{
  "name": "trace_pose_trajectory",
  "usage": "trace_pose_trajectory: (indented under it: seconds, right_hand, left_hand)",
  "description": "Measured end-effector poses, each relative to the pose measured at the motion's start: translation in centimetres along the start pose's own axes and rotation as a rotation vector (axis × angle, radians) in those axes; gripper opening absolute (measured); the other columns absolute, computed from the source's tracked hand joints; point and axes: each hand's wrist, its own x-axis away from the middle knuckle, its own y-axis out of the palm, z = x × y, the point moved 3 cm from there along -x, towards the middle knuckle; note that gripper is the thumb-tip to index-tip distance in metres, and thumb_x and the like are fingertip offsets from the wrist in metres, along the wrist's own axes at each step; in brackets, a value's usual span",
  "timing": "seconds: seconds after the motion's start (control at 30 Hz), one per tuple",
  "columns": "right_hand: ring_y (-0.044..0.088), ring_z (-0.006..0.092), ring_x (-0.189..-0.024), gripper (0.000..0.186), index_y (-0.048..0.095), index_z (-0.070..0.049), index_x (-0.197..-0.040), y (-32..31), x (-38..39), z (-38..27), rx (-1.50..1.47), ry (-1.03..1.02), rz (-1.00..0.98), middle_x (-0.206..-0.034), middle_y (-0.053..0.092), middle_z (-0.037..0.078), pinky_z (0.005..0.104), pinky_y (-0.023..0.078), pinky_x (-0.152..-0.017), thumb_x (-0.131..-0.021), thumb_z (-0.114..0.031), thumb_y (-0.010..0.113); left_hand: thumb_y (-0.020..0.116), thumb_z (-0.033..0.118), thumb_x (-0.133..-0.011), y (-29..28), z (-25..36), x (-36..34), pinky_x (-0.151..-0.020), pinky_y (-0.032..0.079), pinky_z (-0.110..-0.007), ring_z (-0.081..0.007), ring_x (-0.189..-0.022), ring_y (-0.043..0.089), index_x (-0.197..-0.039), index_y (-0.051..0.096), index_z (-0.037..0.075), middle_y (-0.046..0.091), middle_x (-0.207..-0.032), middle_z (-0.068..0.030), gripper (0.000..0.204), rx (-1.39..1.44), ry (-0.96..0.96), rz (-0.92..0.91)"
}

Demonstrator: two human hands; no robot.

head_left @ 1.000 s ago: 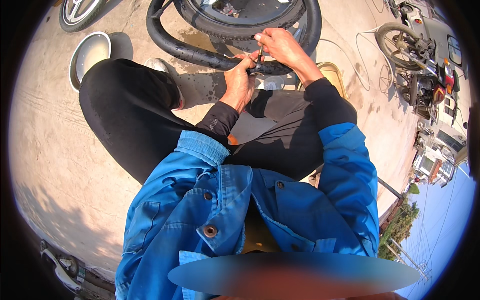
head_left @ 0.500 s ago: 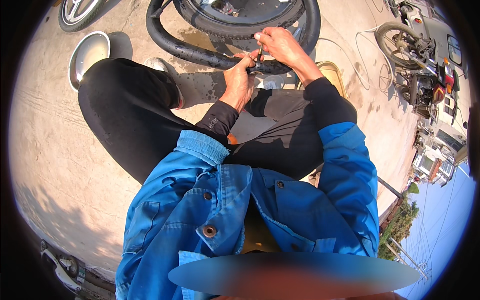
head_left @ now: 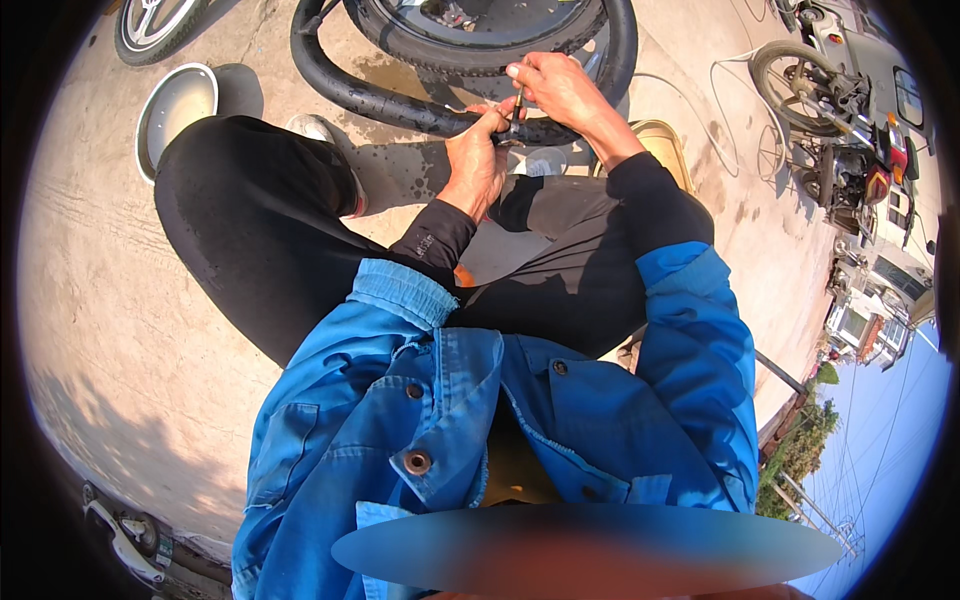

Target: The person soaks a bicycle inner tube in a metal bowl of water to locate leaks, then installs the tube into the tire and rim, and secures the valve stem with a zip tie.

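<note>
Tire (head_left: 450, 60) blocking ahead, open concrete (head_left: 268, 42) left of tube (head_left: 375, 99)

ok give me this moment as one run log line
left hand: gripping black tube by thin stem | right hand: pinching stem's top | nearby: basin at left, tyre beyond tube

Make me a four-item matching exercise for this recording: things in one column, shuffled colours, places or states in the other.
1. tube
2. basin
3. jacket
4. right hand

A. blue, being worn
B. pinching a thin rod
C. black, held by the left hand
D. upper left, round, pale inside

Pairs: 1-C, 2-D, 3-A, 4-B
</note>
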Motion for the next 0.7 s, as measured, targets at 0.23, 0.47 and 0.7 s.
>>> trace_pose_trajectory:
  seconds: [0.23,0.47,0.7]
  right_hand:
    - [0.064,0.0211,-0.067,0.044,0.069,0.006,-0.097,0.03,0.0,-0.34,0.008,0.043,-0.032,-0.072,0.067,0.012,0.0398,0.052,-0.068,-0.105,-0.036,0.062]
    - [0.065,0.0222,-0.067,0.044,0.069,0.006,-0.097,0.09,0.28,-0.6,-0.044,0.047,-0.051,-0.071,0.067,0.013,0.0396,0.052,-0.067,-0.105,-0.036,0.061]
    - [0.076,0.0286,-0.066,0.042,0.067,0.009,-0.09,0.29,0.16,-0.42,-0.041,-0.021,-0.014,-0.071,0.071,0.019,0.0422,0.058,-0.066,-0.105,-0.029,0.058]
  left_hand:
    - [0.055,-0.012,-0.089,0.17,0.12,0.13,-0.101,0.059,-0.048,-0.0288,-0.108,0.067,-0.079,0.053,0.0,0.063,-0.099,-0.0153,0.016,-0.028,0.006,-0.025]
    - [0.056,-0.019,-0.086,0.17,0.1,0.08,-0.094,0.066,-0.049,-0.0261,-0.103,0.07,-0.084,0.048,0.003,0.056,-0.091,-0.0093,0.024,-0.03,-0.01,0.001]
    - [0.058,-0.017,-0.086,0.01,0.11,0.02,-0.093,0.065,-0.047,-0.0265,-0.102,0.07,-0.082,0.049,0.002,0.06,-0.09,-0.0115,0.022,-0.036,-0.014,-0.019]
